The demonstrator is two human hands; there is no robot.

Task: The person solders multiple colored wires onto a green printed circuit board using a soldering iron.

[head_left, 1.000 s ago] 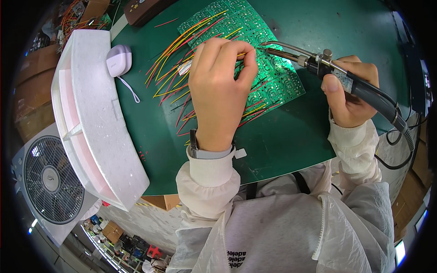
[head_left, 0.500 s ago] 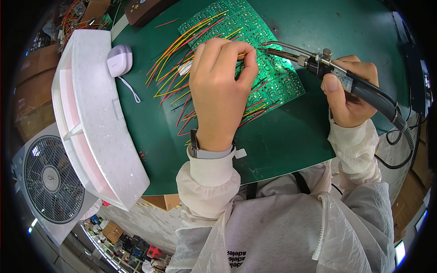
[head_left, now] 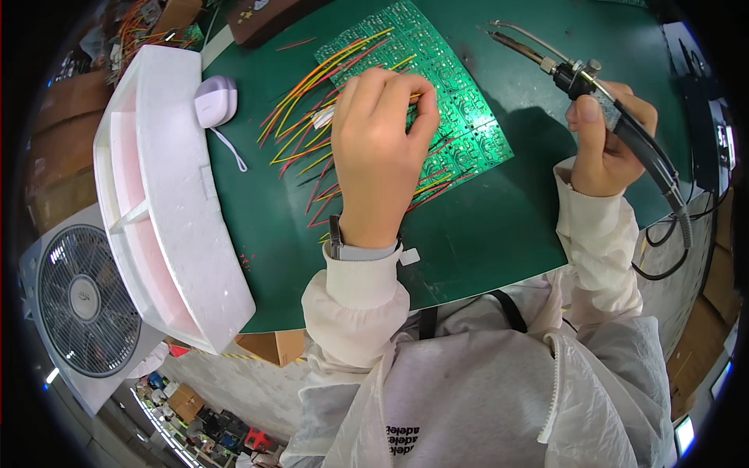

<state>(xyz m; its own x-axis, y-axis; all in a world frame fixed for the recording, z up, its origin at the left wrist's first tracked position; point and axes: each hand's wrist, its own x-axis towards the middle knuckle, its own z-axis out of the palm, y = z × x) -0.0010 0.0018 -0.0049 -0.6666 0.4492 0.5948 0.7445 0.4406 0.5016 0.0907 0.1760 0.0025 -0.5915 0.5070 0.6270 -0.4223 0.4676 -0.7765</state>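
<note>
My right hand (head_left: 612,136) is wrapped round a soldering iron (head_left: 577,78) with a thin metal feed tube along its top. The iron's tip points up and left, apart from the board, above the bare green mat. Over the green circuit board panel (head_left: 464,109) is my left hand (head_left: 382,140), thumb and forefinger pinched together at a yellow wire (head_left: 415,98). Other red and yellow wires (head_left: 300,97) fan out leftward from the panel, several passing under this hand. A white bundle (head_left: 323,117) sits beside its knuckles, partly hidden.
A white foam tray (head_left: 179,195) with compartments stands on the left of the green mat (head_left: 499,226). Beside it lies a lilac case (head_left: 215,101) with a strap. A grey fan (head_left: 86,300) is at far left, a brown box (head_left: 265,17) at the back. The iron's cable (head_left: 671,269) hangs at right.
The soldering iron in my right hand has lifted away from the board, up and to the right. My left hand keeps its pinch over the panel, almost unmoved. The view has shifted slightly.
</note>
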